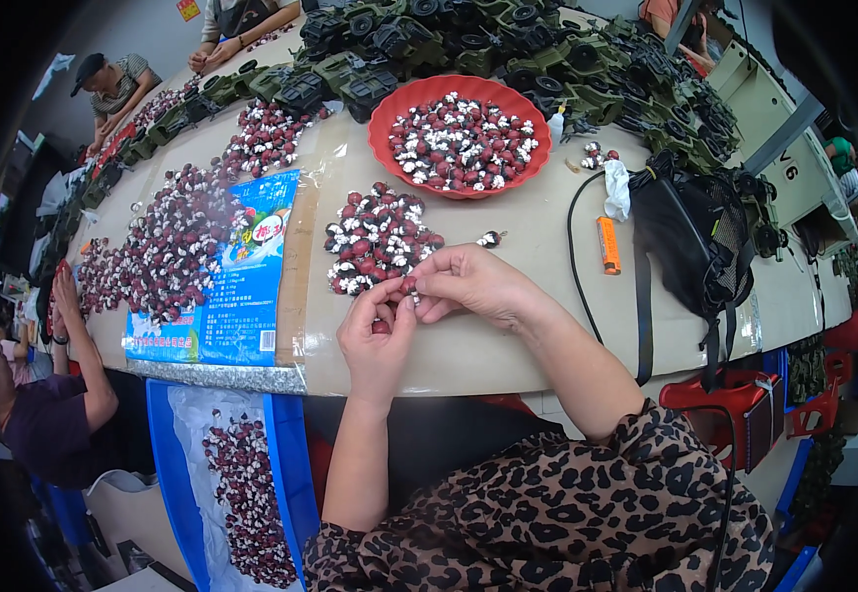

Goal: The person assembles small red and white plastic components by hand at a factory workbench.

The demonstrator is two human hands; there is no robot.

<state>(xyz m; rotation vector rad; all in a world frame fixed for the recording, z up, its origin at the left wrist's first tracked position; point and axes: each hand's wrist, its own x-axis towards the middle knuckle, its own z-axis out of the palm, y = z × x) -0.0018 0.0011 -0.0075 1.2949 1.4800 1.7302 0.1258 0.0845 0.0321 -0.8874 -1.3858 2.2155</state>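
Pinching a small dark-red and white part [410, 287] between the fingertips of both hands, the person is working just below the centre of the frame, over the near edge of the long table [547, 326]. The left hand [378, 340] is curling its thumb and forefinger narrowly around the piece from below, while the right hand [468, 283] is closing on it from the right, fingers bunched tight. Whether the piece is one part or two being pressed together, I cannot tell; it is too small.

Just above the hands a loose heap of like pieces [378, 242] is lying on the table, and one stray piece [489, 238] is sitting a little to its right. Further up, a red bowl [386, 111] is holding many more. At the left of the frame another spread of pieces is covering a blue printed bag [247, 296], and at the lower left a blue bin [286, 464] is holding still more. An orange lighter [607, 245] and a black bag [690, 237] are lying to the right.

Judging by its look, the part is light, hard and smooth moulded plastic, so it is likely slipping easily; a fingertip pinch across its wider red body is probably giving the surest hold.
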